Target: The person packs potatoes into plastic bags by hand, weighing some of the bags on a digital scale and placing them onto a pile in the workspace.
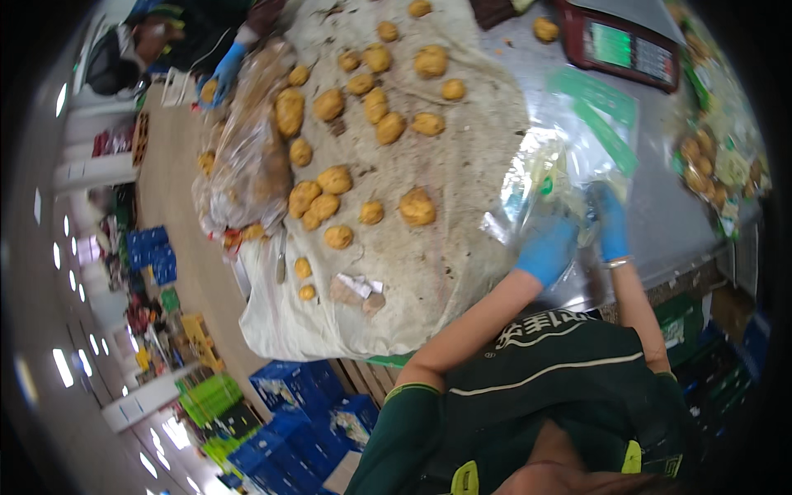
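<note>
My left hand [548, 249], in a blue glove, is closed on the near part of a clear plastic bag [528, 173]. My right hand [611, 224], also gloved in blue, pinches the bag's plastic just beside it. Motion blurs the fingertips of both hands, and glare on the film hides part of the grip. Flat clear bags with green printing [606, 132] lie just beyond my hands on the metal table [660, 198]. Left of them, several yellow, knobbly potatoes [417, 206] are spread over a soiled whitish cloth [388, 280].
A dark red scale [627, 54] stands at the far right. Filled bags of potatoes [701, 165] lie along the right edge. A large plastic sack [256, 157] rests at the cloth's left edge, where a co-worker's blue-gloved hand [221, 78] holds a potato. Blue crates [297, 392] are stacked below left.
</note>
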`<action>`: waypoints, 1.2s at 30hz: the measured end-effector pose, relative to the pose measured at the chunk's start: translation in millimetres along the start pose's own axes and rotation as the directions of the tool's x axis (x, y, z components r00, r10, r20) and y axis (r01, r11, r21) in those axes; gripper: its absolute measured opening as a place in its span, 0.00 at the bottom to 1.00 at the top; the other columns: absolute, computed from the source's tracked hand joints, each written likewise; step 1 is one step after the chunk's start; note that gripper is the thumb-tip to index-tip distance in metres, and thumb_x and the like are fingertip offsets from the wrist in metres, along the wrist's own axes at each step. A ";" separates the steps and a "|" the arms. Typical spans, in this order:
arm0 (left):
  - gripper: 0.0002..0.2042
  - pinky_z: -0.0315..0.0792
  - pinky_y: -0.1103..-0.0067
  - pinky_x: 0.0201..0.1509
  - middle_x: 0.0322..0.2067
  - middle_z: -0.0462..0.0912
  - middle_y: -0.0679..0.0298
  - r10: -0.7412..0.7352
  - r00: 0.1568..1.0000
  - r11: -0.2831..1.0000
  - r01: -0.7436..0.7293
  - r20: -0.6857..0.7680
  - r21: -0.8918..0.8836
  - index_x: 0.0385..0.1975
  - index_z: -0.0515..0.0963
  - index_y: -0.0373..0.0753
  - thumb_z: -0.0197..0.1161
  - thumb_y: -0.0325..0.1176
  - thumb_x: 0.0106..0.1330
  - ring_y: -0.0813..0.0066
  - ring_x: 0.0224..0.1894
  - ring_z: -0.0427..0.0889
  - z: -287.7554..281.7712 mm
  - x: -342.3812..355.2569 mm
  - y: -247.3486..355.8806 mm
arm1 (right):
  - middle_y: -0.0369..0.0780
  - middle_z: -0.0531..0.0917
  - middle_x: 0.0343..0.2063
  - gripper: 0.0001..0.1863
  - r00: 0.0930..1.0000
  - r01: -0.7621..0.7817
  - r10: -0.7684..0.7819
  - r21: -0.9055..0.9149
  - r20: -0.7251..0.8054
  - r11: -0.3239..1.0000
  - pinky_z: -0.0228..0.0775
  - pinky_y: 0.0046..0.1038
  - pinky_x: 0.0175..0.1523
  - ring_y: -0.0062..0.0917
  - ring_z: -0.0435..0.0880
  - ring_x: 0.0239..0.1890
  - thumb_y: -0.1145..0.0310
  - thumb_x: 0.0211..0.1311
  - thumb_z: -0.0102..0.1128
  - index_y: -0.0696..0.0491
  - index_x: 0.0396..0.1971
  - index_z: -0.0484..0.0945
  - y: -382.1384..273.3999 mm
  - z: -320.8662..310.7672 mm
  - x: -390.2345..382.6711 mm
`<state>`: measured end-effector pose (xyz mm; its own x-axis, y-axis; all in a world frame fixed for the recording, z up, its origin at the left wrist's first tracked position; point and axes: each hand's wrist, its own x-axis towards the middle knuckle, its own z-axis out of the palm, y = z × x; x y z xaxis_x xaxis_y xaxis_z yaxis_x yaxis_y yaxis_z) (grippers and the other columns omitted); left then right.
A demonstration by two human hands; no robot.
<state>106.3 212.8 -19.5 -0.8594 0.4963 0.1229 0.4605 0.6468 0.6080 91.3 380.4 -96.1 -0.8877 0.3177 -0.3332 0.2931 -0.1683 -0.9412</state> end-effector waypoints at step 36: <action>0.42 0.67 0.52 0.60 0.54 0.74 0.46 -0.569 0.813 -0.423 -0.166 0.119 -0.891 0.64 0.58 0.30 0.55 0.61 0.61 0.47 0.54 0.76 -112.9 -86.9 -62.9 | 0.29 0.69 0.15 0.08 0.852 -0.101 0.221 -0.265 0.475 0.959 0.54 0.17 0.15 0.09 0.62 0.12 0.65 0.65 0.59 0.55 0.36 0.78 -92.7 129.2 -58.3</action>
<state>126.9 63.6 20.1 -0.9347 0.1046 -0.3396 -0.2505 -0.8719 0.4209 70.0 257.0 17.8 -0.8599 -0.2100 -0.4653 0.4649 0.0542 -0.8837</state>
